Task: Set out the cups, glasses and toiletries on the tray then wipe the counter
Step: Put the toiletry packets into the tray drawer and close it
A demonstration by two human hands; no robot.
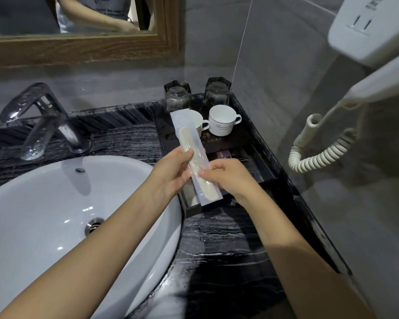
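A long clear packet with a pale comb inside (189, 139) is held up over the dark tray (263, 162). My left hand (171, 171) pinches its left side and my right hand (226, 178) grips its lower right edge. At the tray's far end stand two white cups (224, 120), the left one (199, 123) partly hidden by the packet. Behind them are two upside-down dark glasses (177, 95) (217, 92). A small dark sachet (230, 155) lies in the tray's near compartment.
The black marbled counter (217, 245) runs along the right wall. A white basin (55, 215) and chrome tap (44, 120) are on the left. A wall hair dryer (373, 42) with coiled cord (320, 153) hangs at right. A wood-framed mirror (83, 47) is above.
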